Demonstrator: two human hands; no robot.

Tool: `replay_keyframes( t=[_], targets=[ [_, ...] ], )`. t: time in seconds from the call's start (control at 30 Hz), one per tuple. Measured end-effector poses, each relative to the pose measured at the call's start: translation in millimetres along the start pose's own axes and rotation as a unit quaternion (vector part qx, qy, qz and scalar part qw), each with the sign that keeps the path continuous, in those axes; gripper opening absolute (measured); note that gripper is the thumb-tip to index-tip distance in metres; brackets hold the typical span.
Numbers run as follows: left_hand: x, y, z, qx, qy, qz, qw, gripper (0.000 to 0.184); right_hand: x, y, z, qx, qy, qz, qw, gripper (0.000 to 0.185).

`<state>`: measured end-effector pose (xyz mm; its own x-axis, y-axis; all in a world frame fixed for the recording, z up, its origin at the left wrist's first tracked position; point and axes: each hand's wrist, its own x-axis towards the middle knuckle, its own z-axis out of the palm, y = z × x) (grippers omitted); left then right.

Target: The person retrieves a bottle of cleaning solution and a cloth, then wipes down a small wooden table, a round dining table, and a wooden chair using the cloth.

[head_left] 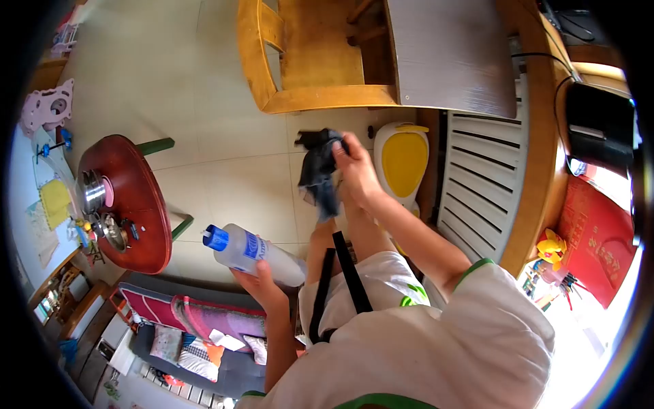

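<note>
A translucent white bottle with a blue cap and blue label (235, 247) lies tilted in my left hand (264, 281), its cap pointing to the left. My left fingers wrap round the bottle's side. Up and to the right, my right hand (357, 163) grips a crumpled dark cloth (319, 167), which hangs from the fingers above my legs and the tiled floor. The cloth is partly blurred. Bottle and cloth are apart.
A wooden chair (320, 95) and a dark tabletop (456, 54) are ahead. A red-brown table (153, 198) with metal pots stands left. A yellow and white item (405, 163) sits beside a white radiator (484, 170). A grey sofa (238, 375) is at lower left.
</note>
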<state>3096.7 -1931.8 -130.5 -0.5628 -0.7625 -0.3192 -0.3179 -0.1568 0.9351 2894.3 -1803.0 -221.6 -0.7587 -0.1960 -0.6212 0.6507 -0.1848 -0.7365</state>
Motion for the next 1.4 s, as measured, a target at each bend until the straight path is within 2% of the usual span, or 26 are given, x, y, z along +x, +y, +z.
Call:
replay_keyframes(
  t=[0.03,0.1,0.13,0.17,0.2,0.23,0.3,0.37,0.43,0.5,0.53,0.57,0.6,0.63,0.67,0.73,0.83,0.9,0.97,1.03,1.1,1.17,1.23,1.3,1.37,1.4],
  targets=[
    [4,1,-2,-0.009,-0.003,0.014,1.000,0.074,-12,-25,-2,-0.024,-0.035,-0.081,0.996,0.022],
    [7,1,-9,-0.025,-0.009,0.023,0.999,0.074,-18,-74,-8,-0.169,0.001,-0.250,0.953,0.020],
    [8,2,-14,-0.023,-0.002,0.025,0.999,0.074,-7,-90,-14,-0.305,0.030,-0.385,0.871,0.021],
    [8,2,-16,-0.020,0.006,0.028,0.999,0.074,8,-105,-22,-0.424,0.058,-0.504,0.750,0.022],
    [10,4,-20,-0.023,0.003,0.035,0.999,0.074,26,-102,-29,-0.423,0.047,-0.500,0.754,0.026],
    [11,4,-25,-0.028,0.005,0.038,0.999,0.074,45,-82,-41,-0.429,0.069,-0.428,0.792,0.026],
    [15,1,-37,-0.013,0.009,0.044,0.999,0.074,53,-55,-45,-0.566,0.134,-0.464,0.668,0.026],
    [17,0,-45,-0.016,0.014,0.049,0.999,0.074,47,-40,-33,-0.492,0.179,-0.417,0.743,0.025],
    [14,0,-59,-0.015,0.011,0.047,0.999,0.074,41,-33,-21,-0.469,0.249,-0.417,0.737,0.028],
    [13,-3,-72,-0.048,0.017,0.044,0.998,0.073,37,-27,0,-0.377,0.295,-0.343,0.808,0.034],
    [11,-5,-78,-0.051,0.018,0.043,0.998,0.073,44,-1,7,-0.419,0.311,-0.425,0.739,0.039],
    [11,-6,-86,-0.050,0.027,0.041,0.998,0.072,41,18,26,-0.377,0.278,-0.382,0.797,0.038],
    [10,-7,-93,-0.049,0.036,0.038,0.997,0.072,40,36,50,-0.400,0.233,-0.408,0.787,0.034],
    [9,-4,-98,-0.051,0.038,0.039,0.997,0.072,28,36,84,-0.349,0.150,-0.365,0.850,0.030],
    [9,0,-104,-0.045,0.049,0.032,0.997,0.071,14,22,118,-0.356,0.069,-0.208,0.909,0.030],
    [9,7,-116,-0.040,0.059,0.033,0.997,0.070,37,40,158,-0.218,-0.019,-0.066,0.974,0.035],
    [15,12,-130,-0.072,0.087,0.045,0.993,0.079,19,14,173,-0.011,-0.039,-0.004,0.999,0.032],
    [21,15,-133,-0.057,0.108,0.059,0.991,0.065,1,-24,142,-0.111,-0.019,-0.086,0.990,0.024],
    [26,18,-139,-0.057,0.102,0.086,0.989,0.064,-21,-60,101,-0.228,0.003,-0.227,0.947,0.023],
    [29,22,-144,-0.051,0.099,0.108,0.988,0.063,-46,-88,66,-0.200,-0.054,-0.236,0.949,0.034],
    [33,28,-141,-0.057,0.112,0.091,0.988,0.062,-26,-77,30,-0.343,-0.019,-0.373,0.862,0.044],
    [40,28,-138,-0.065,0.120,0.077,0.988,0.069,27,-37,0,-0.458,0.008,-0.441,0.772,0.050],
    [48,29,-135,-0.070,0.120,0.064,0.988,0.076,68,0,6,-0.490,-0.030,-0.456,0.742,0.049],
    [54,29,-125,-0.039,0.110,0.093,0.989,0.064,92,14,46,-0.641,-0.043,-0.441,0.627,0.036],
    [58,35,-114,-0.028,0.109,0.088,0.990,0.067,93,-17,90,-0.634,-0.054,-0.471,0.611,0.026],
    [63,35,-110,-0.030,0.121,0.073,0.990,0.068,104,-31,106,-0.616,-0.061,-0.463,0.634,0.027]
  ],
)
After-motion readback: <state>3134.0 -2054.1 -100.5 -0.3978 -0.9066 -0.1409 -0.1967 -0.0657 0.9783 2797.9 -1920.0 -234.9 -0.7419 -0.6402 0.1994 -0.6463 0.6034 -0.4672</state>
